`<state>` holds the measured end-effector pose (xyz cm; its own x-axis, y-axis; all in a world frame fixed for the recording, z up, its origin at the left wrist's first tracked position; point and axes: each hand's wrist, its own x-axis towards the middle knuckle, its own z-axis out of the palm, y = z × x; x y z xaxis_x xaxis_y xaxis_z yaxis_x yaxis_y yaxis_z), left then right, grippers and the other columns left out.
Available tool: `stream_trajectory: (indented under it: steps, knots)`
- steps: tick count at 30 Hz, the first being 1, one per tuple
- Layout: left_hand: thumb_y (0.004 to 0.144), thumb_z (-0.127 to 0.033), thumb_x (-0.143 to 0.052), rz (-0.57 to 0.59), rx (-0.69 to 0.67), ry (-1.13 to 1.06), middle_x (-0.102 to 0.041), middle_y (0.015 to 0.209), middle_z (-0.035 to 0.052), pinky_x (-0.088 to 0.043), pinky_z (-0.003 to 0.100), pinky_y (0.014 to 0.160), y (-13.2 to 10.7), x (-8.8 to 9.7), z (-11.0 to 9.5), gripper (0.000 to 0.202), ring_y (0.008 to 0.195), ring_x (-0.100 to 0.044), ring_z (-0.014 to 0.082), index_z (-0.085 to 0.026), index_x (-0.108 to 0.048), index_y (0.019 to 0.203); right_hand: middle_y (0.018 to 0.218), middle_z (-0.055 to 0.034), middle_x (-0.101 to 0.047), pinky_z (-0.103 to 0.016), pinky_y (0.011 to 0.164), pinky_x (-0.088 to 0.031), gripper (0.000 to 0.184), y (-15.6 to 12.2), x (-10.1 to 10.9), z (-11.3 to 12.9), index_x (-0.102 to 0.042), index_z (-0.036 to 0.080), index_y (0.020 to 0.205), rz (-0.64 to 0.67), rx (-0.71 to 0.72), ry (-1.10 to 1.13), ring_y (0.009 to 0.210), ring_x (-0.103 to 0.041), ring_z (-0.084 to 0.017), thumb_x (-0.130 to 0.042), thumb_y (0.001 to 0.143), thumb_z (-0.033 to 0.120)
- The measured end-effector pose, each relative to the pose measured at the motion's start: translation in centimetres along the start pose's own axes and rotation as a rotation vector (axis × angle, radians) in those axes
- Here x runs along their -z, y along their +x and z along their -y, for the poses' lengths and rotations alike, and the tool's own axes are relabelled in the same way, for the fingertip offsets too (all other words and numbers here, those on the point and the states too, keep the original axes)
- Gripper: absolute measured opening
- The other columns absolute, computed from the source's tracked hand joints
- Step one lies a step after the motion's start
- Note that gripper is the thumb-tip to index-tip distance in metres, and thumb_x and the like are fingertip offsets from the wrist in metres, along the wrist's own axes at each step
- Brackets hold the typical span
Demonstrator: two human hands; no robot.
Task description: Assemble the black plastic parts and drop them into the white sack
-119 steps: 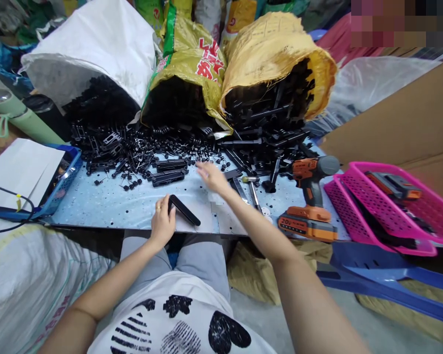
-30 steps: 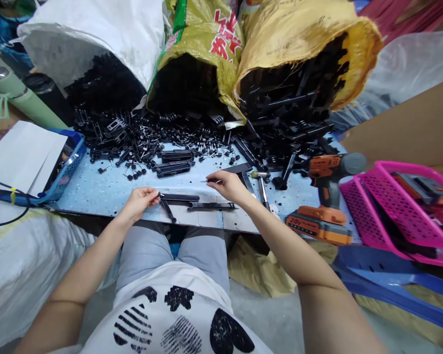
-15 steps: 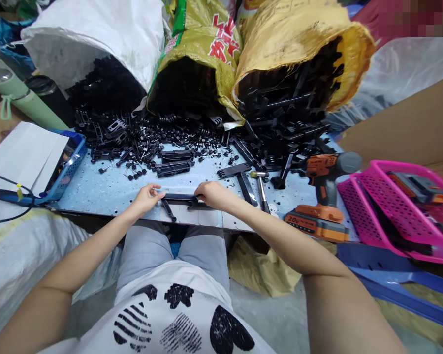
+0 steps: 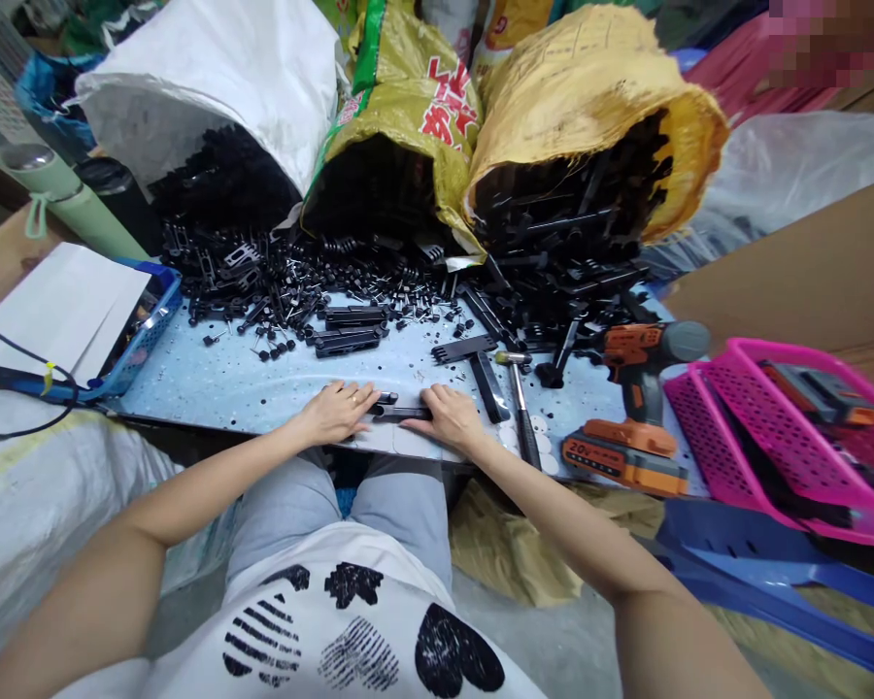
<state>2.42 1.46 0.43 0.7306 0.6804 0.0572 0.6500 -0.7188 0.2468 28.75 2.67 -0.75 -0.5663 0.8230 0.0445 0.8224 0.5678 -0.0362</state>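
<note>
Between my two hands, at the front edge of the blue table point(image 4: 211, 388), lies a long black plastic part point(image 4: 400, 413). My left hand point(image 4: 339, 410) is closed over its left end, fingers bent together, covering that end. My right hand point(image 4: 448, 416) grips the right end, with the thumb at the near side. To the right of my right hand are a black bar point(image 4: 488, 386), a comb-ended black piece point(image 4: 464, 349) and a hammer point(image 4: 524, 417). Beyond my hands lie stacked black assembled parts point(image 4: 348, 340).
An orange cordless drill point(image 4: 633, 388) stands at right beside pink baskets point(image 4: 793, 427). White point(image 4: 218, 58), green-yellow point(image 4: 408, 126) and yellow sacks point(image 4: 575, 87) spill black parts and pins along the back. At left is a blue basket point(image 4: 135, 340) with paper point(image 4: 58, 301).
My left hand has moved right and now lies over the black part, fingers folded. My right hand has shifted slightly right and nearer the table's front edge. The view has shifted a little.
</note>
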Motion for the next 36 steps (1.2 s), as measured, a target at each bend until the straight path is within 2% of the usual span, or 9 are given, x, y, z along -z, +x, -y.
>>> stream_trajectory:
  steps: [5,10,13,18,20,23,25,31,36]
  knots:
    - [0.093,-0.055,-0.025,-0.003,0.149,0.048,-0.064,0.082,0.0193,-0.043,0.035,0.068,1.5,1.7,-1.1,0.063,0.08,-0.06,0.0267,-0.008,-0.066,0.089,0.066,-0.01,-0.057,-0.029,0.06,-0.033,0.071,-0.4,3.3,-0.2,-0.06,0.015,0.067,0.055,0.115,0.032,0.064,-0.052,-0.019,-0.023,0.084,0.074]
    - [0.091,-0.061,-0.008,-0.238,-0.148,-0.392,-0.055,0.054,0.0067,-0.038,0.029,0.052,-2.4,6.0,-6.7,0.071,0.053,-0.052,0.0164,-0.019,-0.058,0.063,0.053,-0.003,-0.042,-0.032,0.057,-0.035,0.076,-3.9,9.6,2.1,-0.053,0.022,0.059,0.171,0.543,0.465,0.054,-0.045,-0.017,-0.009,0.076,0.082]
    - [0.093,-0.056,-0.003,-0.401,-0.281,-0.661,-0.05,0.048,0.0043,-0.036,0.029,0.047,-3.6,7.1,-10.4,0.071,0.047,-0.049,0.0141,-0.02,-0.056,0.062,0.052,-0.0025,-0.039,-0.033,0.057,-0.039,0.078,-5.1,8.7,5.5,-0.051,0.023,0.06,0.102,0.676,0.803,0.053,-0.047,-0.018,-0.002,0.076,0.082]
    - [0.094,-0.057,-0.007,-0.778,-0.18,-0.665,-0.062,0.066,0.0083,-0.046,0.028,0.059,-2.3,4.9,-12.0,0.069,0.063,-0.059,0.0162,-0.018,-0.064,0.082,0.088,-0.0123,-0.054,-0.044,0.077,-0.047,0.072,-2.0,1.5,12.4,-0.057,0.022,0.09,-0.308,0.071,0.946,0.089,-0.056,-0.026,-0.017,0.076,0.08]
    - [0.093,-0.058,-0.011,-0.822,-0.182,-0.577,-0.066,0.082,0.0118,-0.05,0.031,0.069,-1.8,3.5,-10.9,0.068,0.081,-0.062,0.0196,-0.016,-0.063,0.103,0.113,-0.0124,-0.05,-0.047,0.087,-0.045,0.062,0.3,-0.4,13.6,-0.051,0.026,0.11,-0.555,-0.108,1.124,0.106,-0.052,-0.027,-0.019,0.082,0.072]
    - [0.088,-0.068,-0.021,-0.85,-0.164,-0.231,-0.067,0.087,0.0135,-0.05,0.034,0.073,-1.6,1.4,-7.3,0.074,0.088,-0.062,0.0233,-0.013,-0.057,0.121,0.12,-0.0088,-0.049,-0.045,0.095,-0.043,0.055,4.4,-1.0,11.3,-0.047,0.028,0.116,-0.774,-0.025,1.34,0.113,-0.05,-0.024,-0.019,0.086,0.066]
    - [0.083,-0.071,-0.033,-0.772,-0.087,0.059,-0.067,0.087,0.013,-0.048,0.034,0.071,-1.4,0.1,-4.0,0.073,0.085,-0.061,0.0237,-0.015,-0.058,0.122,0.116,-0.0097,-0.053,-0.044,0.099,-0.04,0.051,8.0,-0.6,7.3,-0.05,0.024,0.111,-0.693,0.005,1.205,0.113,-0.05,-0.024,-0.032,0.085,0.065]
    - [0.089,-0.037,-0.053,-0.26,0.149,0.242,-0.064,0.105,0.0131,-0.039,0.041,0.084,3.1,-1.0,3.8,0.036,0.102,-0.054,0.0268,-0.022,-0.059,0.121,0.117,-0.018,-0.054,-0.043,0.094,-0.04,0.048,20.7,0.8,-5.0,-0.048,0.013,0.121,-0.432,-0.626,0.606,0.105,-0.054,-0.027,-0.052,0.085,0.043]
    - [0.09,-0.036,-0.049,-0.357,0.457,0.211,-0.057,0.12,0.0141,-0.033,0.044,0.094,3.9,2.2,7.3,0.043,0.114,-0.045,0.029,-0.018,-0.05,0.129,0.085,-0.012,-0.065,-0.037,0.082,-0.044,0.03,22.3,1.5,-7.5,-0.063,0.013,0.083,-0.317,-0.704,0.492,0.085,-0.06,-0.024,-0.061,0.078,0.042]
